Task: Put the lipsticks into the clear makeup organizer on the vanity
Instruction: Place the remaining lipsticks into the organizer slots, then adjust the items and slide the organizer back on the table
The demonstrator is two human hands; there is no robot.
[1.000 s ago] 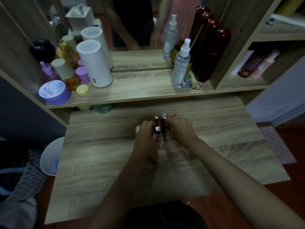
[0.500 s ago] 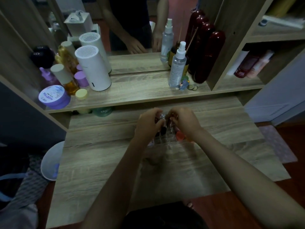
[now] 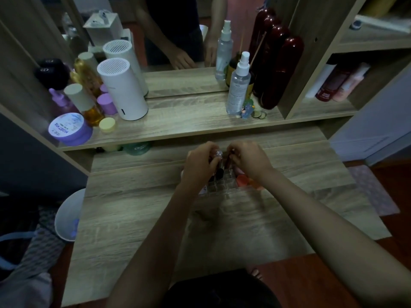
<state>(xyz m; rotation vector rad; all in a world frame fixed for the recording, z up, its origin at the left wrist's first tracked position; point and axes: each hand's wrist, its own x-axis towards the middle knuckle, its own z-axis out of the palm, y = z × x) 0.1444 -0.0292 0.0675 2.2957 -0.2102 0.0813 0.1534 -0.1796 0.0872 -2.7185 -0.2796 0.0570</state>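
The clear makeup organizer [image 3: 222, 187] stands on the wooden vanity top [image 3: 138, 218], mostly hidden under my hands. My left hand [image 3: 200, 163] is closed around a lipstick with a shiny clear cap [image 3: 218, 153] over the organizer's back cells. My right hand [image 3: 250, 160] pinches a dark lipstick [image 3: 228, 162] beside it. A black-topped lipstick [image 3: 219, 173] stands in a cell below my left fingers. An orange-red item [image 3: 242, 181] lies at the organizer's right side, under my right wrist.
The shelf [image 3: 178, 127] behind carries a white cylinder device [image 3: 122, 92], a purple jar [image 3: 69, 130], several bottles, a clear spray bottle [image 3: 239, 85] and dark red bottles [image 3: 278, 72]. A mirror is behind. A white bin [image 3: 66, 216] sits on the floor at left.
Both hands have lifted from low on the organizer to its top and back cells, staying close together. The camera view has tilted slightly, showing more of the shelf.
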